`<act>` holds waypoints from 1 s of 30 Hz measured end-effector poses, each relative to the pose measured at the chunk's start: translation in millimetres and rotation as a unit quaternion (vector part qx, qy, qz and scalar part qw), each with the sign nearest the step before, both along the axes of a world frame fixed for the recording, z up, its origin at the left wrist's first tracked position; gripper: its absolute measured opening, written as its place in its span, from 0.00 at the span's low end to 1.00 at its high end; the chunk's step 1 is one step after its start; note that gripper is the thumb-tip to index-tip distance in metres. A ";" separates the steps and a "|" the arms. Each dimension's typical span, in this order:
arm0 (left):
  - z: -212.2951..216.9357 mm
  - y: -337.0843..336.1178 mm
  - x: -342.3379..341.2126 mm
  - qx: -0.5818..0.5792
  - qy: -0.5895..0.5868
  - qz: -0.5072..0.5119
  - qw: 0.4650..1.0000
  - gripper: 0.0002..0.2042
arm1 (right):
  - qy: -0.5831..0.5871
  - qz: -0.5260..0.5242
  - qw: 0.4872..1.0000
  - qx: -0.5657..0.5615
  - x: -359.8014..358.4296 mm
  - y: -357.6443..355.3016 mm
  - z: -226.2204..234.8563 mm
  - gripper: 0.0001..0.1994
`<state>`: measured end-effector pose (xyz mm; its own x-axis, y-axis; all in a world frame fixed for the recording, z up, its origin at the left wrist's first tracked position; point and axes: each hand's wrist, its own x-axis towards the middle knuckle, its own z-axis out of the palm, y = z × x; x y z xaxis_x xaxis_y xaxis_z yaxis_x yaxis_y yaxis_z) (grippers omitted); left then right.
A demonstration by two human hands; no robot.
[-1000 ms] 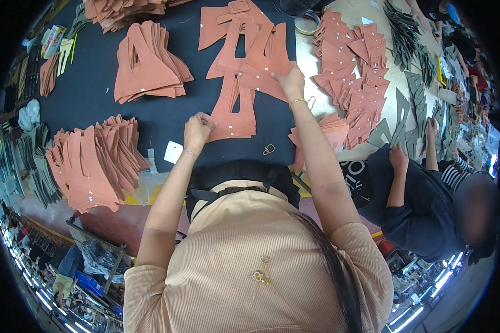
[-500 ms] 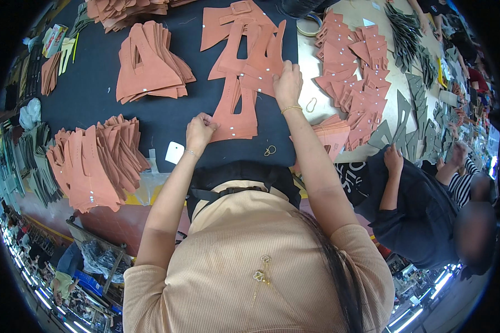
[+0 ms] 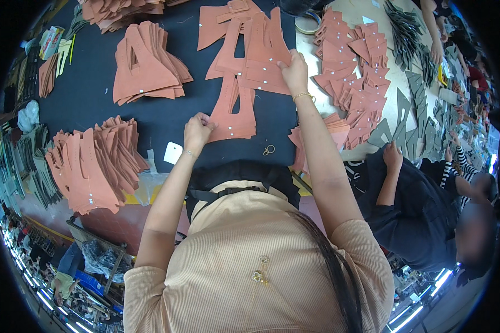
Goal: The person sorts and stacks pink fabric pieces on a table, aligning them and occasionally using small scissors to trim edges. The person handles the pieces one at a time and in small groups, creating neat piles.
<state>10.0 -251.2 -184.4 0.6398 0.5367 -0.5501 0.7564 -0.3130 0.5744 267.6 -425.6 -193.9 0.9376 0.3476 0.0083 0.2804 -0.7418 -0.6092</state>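
Terracotta cut pieces (image 3: 236, 108); left hand (image 3: 197, 129) pinching edge; right hand (image 3: 293, 69) outstretched, pressing

On the black mat (image 3: 166, 127) I count three stacks of tan leather cutouts: one at its left edge (image 3: 94, 161), one upper centre (image 3: 147, 66), one under my hands (image 3: 244, 66); one white tag (image 3: 173, 152); one rubber band (image 3: 269, 150).
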 end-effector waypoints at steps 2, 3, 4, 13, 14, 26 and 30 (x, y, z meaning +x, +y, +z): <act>-0.7 1.0 0.3 -0.007 -0.001 0.002 1.000 0.12 | -0.003 0.002 1.000 -0.001 1.9 -0.3 -2.0 0.17; -1.1 1.8 0.6 -0.013 0.001 0.004 1.000 0.12 | 0.003 0.002 1.000 -0.005 2.8 -0.1 -2.7 0.18; -1.3 2.8 0.7 -0.016 -0.003 0.006 1.000 0.12 | 0.010 0.004 1.000 -0.008 3.5 0.2 -3.0 0.20; -4.3 7.2 0.5 -0.029 -0.063 0.006 0.998 0.11 | -0.122 -0.032 0.991 -0.037 -18.2 -2.0 12.8 0.26; -5.0 7.3 1.5 -0.024 -0.082 0.009 0.996 0.11 | -0.150 -0.019 0.988 -0.010 -24.8 -4.6 14.6 0.25; -2.7 8.0 11.0 -0.007 -0.054 0.011 0.998 0.11 | 0.219 0.018 0.974 0.059 -157.6 -30.9 0.9 0.08; 2.4 9.2 13.9 0.003 -0.037 -0.011 0.999 0.12 | 0.200 0.018 0.978 0.049 -166.2 -26.5 4.8 0.09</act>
